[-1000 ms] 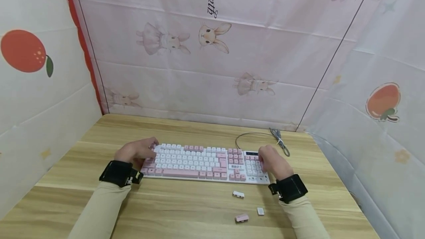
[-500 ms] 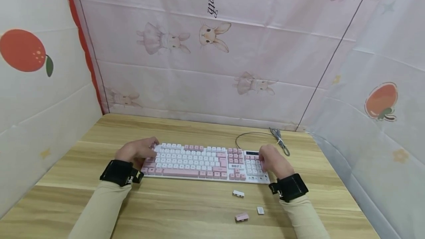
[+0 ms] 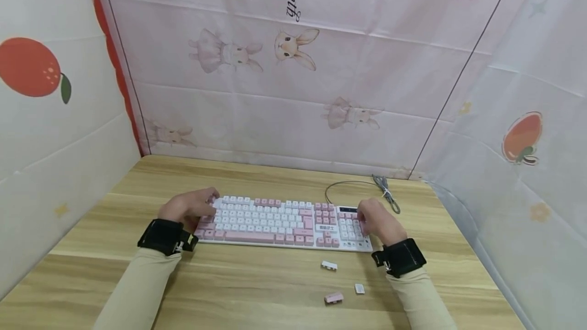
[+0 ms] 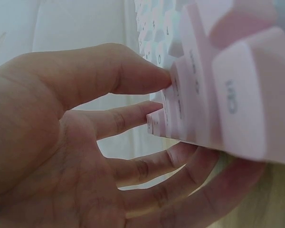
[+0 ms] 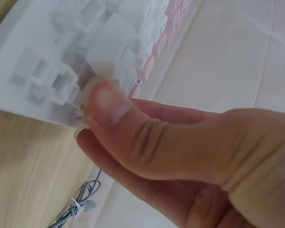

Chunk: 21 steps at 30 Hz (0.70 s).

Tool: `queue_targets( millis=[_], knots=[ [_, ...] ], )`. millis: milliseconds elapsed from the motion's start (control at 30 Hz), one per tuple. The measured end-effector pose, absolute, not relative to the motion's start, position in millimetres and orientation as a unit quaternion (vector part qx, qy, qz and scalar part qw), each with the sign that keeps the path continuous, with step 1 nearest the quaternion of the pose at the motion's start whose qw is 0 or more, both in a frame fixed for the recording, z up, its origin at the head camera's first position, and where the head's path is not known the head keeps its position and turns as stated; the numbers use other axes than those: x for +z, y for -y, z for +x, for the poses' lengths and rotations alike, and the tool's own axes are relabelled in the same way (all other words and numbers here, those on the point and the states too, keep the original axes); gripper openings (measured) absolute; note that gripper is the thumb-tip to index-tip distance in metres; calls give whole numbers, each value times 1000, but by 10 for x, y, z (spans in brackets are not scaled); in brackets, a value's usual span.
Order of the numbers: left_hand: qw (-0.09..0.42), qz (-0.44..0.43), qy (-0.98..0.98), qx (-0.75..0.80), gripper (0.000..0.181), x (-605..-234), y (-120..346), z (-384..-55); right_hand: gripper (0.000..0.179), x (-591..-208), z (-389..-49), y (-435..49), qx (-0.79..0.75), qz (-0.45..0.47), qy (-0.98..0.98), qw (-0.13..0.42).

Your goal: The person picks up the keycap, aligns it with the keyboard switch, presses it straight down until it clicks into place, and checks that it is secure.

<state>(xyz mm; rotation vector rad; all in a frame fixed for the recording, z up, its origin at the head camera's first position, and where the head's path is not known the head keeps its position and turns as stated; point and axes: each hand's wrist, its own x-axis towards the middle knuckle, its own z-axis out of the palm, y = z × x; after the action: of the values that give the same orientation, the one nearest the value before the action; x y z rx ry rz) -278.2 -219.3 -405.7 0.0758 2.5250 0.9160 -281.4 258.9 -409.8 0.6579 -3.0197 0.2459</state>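
Observation:
A pink and white keyboard (image 3: 259,222) lies across the wooden table between the two hands. At its left end the left hand (image 3: 189,207) holds on; in the left wrist view the thumb (image 4: 147,78) lies on the pink keys while the other fingers reach along the side edge. The right hand (image 3: 377,220) grips the right end. Seen from the right wrist, its thumb (image 5: 109,107) presses the top by the number keys, and a finger is partly hidden under the edge. Near that thumb, some key sockets (image 5: 61,83) stand bare, without keycaps.
In front of the keyboard lie a white long keycap (image 3: 328,265), a small white keycap (image 3: 359,289) and a pink keycap (image 3: 334,298). A tied grey cable (image 3: 385,191) lies behind its right end. Printed cloth walls (image 3: 275,131) enclose the table (image 3: 238,289).
The head view has tilted very slightly. Both hands keep their hold on the keyboard, and the loose keycaps lie as before.

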Motion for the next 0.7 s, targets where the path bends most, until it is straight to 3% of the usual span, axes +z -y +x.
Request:
queue_targets(
  millis=[467,700],
  knots=[
    [223,30,-917,330,58,-4030,2184,-2743,26,-4114,-2838,-2697,117,217,969,-1],
    [227,17,-912,341,59,-4023,2164,-2728,20,-4142,-2824,-2673,85,235,968,15]
  ],
)
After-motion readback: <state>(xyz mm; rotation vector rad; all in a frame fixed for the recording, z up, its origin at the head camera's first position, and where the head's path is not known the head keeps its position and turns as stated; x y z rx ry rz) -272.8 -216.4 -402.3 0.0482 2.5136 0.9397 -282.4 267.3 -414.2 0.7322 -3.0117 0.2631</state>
